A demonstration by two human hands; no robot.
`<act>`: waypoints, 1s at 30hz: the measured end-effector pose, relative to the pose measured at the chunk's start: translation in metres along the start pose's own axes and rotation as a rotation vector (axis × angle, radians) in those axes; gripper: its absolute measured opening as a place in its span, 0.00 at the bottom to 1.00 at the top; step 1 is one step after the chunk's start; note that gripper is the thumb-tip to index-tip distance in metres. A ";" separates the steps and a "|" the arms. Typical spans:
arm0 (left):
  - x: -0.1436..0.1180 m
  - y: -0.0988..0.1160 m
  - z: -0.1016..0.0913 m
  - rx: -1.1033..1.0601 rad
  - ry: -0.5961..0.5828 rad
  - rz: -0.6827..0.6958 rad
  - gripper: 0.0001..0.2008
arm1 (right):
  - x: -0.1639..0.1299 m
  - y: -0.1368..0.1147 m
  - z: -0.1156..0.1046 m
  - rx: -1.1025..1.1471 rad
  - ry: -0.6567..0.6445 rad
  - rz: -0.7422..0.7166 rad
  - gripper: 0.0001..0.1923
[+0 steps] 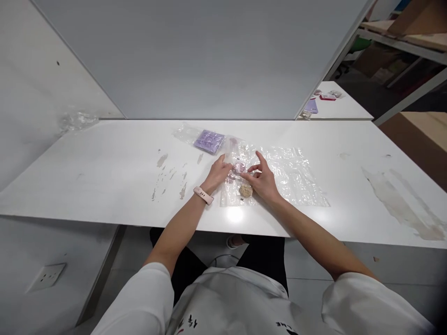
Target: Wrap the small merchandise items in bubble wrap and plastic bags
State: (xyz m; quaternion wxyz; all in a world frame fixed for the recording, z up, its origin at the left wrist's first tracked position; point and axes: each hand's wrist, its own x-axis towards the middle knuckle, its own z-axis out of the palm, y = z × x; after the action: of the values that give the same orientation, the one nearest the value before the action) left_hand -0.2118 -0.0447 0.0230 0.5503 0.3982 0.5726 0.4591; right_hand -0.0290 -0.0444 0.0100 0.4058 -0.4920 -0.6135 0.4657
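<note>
A large clear plastic bag (296,179) lies flat on the white table. Over its left part, both my hands meet at a small pinkish item in clear wrapping (239,168). My left hand (217,174), with a pale pink band at the wrist, pinches the item's left edge. From the right, my right hand (262,179) grips it between thumb and fingers, the index finger raised. Just below lies a round beige item (246,190) that looks woven or beaded; whether it is inside the bag I cannot tell. Behind my left hand is a purple packet (209,141) in clear wrapping.
The white table (115,181) has worn grey patches. A grey panel (209,60) rises along its back edge. Crumpled clear plastic (78,122) sits at the left wall. Beyond the panel, small packets and a purple card (311,106) lie on another table. Cardboard boxes (419,139) stand at right.
</note>
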 end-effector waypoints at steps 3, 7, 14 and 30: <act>-0.001 0.000 -0.001 0.094 0.001 0.019 0.33 | 0.013 0.002 -0.009 0.097 0.106 0.005 0.49; -0.002 -0.001 0.001 0.081 -0.064 0.020 0.32 | 0.048 0.004 -0.003 0.081 0.164 -0.021 0.36; -0.004 0.001 0.002 0.083 -0.051 -0.010 0.27 | 0.059 0.014 0.015 -0.282 0.156 -0.142 0.25; -0.010 0.002 0.006 0.243 -0.088 0.062 0.32 | 0.015 0.009 -0.021 -0.337 -0.310 -0.154 0.51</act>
State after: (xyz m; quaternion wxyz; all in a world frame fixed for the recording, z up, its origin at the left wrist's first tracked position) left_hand -0.2054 -0.0536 0.0280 0.5082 0.4992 0.5866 0.3853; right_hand -0.0098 -0.0251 0.0073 0.2532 -0.4272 -0.7731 0.3945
